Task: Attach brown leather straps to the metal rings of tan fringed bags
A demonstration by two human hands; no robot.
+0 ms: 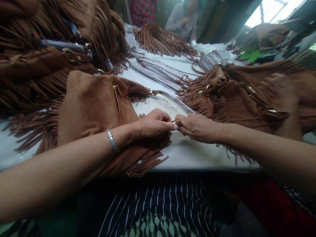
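Note:
A brown suede handbag (91, 102) with long fringe lies on the table in front of me, its zipper at the upper middle. My left hand (156, 123) reaches across its lower edge, fingers closed in a pinch on small gold hardware (174, 122) at the bag's near end. Meeting it there, my right hand (197, 128) is closed round the end of a strap (177, 101), part of which looks wrapped in pale plastic. The strap's other end joins a gold clasp (153, 92) at the bag's far end. My fingers hide most of the near fastening.
More fringed bags (103, 36) are heaped at left. Several wrapped straps (160, 70) lie behind the handbag, with a bundle of brown fringe (160, 39) beyond. Another person's blurred hand (278, 92) is over a fringed bag (234, 102) at right. Someone in grey (181, 21) is across the table.

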